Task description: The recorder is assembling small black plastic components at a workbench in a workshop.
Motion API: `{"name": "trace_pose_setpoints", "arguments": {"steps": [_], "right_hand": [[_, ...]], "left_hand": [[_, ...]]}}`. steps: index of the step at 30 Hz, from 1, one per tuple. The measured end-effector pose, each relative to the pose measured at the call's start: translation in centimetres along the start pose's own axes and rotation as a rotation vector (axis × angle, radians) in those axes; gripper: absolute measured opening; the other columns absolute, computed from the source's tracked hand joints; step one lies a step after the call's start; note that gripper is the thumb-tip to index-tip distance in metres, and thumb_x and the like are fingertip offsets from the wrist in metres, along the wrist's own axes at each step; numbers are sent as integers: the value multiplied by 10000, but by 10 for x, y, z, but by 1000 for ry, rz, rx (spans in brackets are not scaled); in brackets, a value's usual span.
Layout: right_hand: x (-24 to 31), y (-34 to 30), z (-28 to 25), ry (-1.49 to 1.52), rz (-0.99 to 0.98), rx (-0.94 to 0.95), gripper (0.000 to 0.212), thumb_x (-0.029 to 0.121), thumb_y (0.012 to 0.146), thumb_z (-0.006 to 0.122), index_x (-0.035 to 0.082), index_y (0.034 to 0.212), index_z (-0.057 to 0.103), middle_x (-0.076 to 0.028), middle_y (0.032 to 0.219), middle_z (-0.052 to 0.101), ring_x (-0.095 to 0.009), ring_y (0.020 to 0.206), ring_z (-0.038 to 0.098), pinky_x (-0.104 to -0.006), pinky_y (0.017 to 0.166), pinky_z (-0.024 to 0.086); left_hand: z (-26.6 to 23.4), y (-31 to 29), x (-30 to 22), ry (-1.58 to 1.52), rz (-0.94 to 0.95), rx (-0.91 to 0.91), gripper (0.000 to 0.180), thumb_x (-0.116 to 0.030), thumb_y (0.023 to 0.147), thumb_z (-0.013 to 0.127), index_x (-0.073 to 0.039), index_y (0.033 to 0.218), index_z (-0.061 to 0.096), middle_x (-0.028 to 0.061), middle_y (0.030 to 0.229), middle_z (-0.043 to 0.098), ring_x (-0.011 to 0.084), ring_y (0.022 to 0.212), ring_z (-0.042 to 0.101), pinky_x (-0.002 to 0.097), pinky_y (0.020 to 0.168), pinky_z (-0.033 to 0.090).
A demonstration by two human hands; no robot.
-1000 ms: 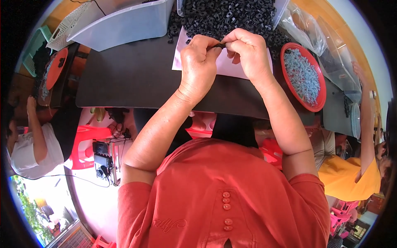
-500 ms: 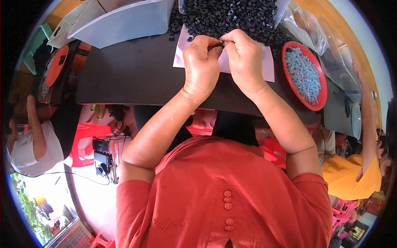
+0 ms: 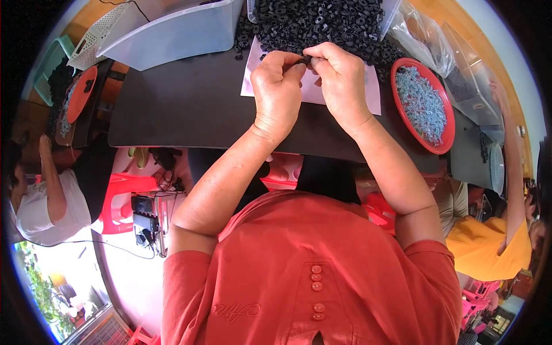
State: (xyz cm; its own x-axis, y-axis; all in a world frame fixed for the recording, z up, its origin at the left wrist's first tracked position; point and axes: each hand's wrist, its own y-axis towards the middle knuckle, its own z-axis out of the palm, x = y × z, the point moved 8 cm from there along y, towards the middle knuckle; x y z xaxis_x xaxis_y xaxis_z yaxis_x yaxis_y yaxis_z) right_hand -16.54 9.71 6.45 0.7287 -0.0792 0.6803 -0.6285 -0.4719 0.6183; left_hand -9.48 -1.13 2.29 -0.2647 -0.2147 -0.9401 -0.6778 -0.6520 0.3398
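Observation:
My left hand [image 3: 278, 89] and my right hand [image 3: 343, 86] meet at the fingertips over a pink paper sheet [image 3: 249, 83]. Pinched between both hands is a small black plastic part [image 3: 305, 59], mostly covered by the fingers. Just beyond them lies a heap of similar black plastic parts [image 3: 313, 23], spilling out of a translucent container at the far edge. Right of my right hand, a red oval tray [image 3: 450, 129] holds a mass of tiny pale-blue pieces [image 3: 422, 103].
A translucent plastic bin [image 3: 172, 40] stands on the dark tabletop [image 3: 178, 106] at the far left. Clear plastic bags [image 3: 422, 37] lie at the far right. One person in white [image 3: 49, 207] sits to the left, another in yellow [image 3: 489, 244] to the right.
Both hands stay together over the paper, with a slight shift of the fingers around the black part. The view has moved very slightly.

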Motion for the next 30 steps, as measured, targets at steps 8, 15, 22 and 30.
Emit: {"name": "trace_pose_setpoints", "arguments": {"steps": [8, 15, 22, 30], "right_hand": [[7, -2, 1, -58, -59, -20, 145, -64, 761, 554, -14, 869, 636, -181, 817, 665, -348, 737, 660, -392, 642, 528], [11, -5, 3, -161, -137, -61, 157, -61, 740, 548, -3, 863, 626, -189, 817, 653, -370, 736, 644, -424, 655, 522], [20, -12, 6, -250, -241, -142, 108, -61, 811, 588, 0, 896, 614, -145, 789, 662, -285, 677, 656, -342, 594, 507], [11, -13, 6, -111, -168, -120, 123, -39, 765, 579, 1, 875, 615, -161, 769, 646, -323, 678, 637, -382, 616, 512]], "left_hand": [[-3, -1, -3, 100, 82, -17, 74, 23, 798, 642, 47, 867, 640, 161, 812, 653, 249, 717, 633, 330, 644, 498], [-3, -2, -9, 187, 202, -43, 103, 67, 756, 648, 26, 842, 610, 158, 808, 629, 295, 716, 618, 359, 635, 490], [-1, -12, -34, 332, 499, -110, 152, 90, 723, 635, -4, 823, 568, 153, 769, 596, 334, 686, 590, 398, 592, 473], [-6, -7, -17, 269, 307, -107, 88, 11, 806, 652, 21, 893, 661, 91, 766, 664, 166, 630, 601, 292, 599, 492]]}}
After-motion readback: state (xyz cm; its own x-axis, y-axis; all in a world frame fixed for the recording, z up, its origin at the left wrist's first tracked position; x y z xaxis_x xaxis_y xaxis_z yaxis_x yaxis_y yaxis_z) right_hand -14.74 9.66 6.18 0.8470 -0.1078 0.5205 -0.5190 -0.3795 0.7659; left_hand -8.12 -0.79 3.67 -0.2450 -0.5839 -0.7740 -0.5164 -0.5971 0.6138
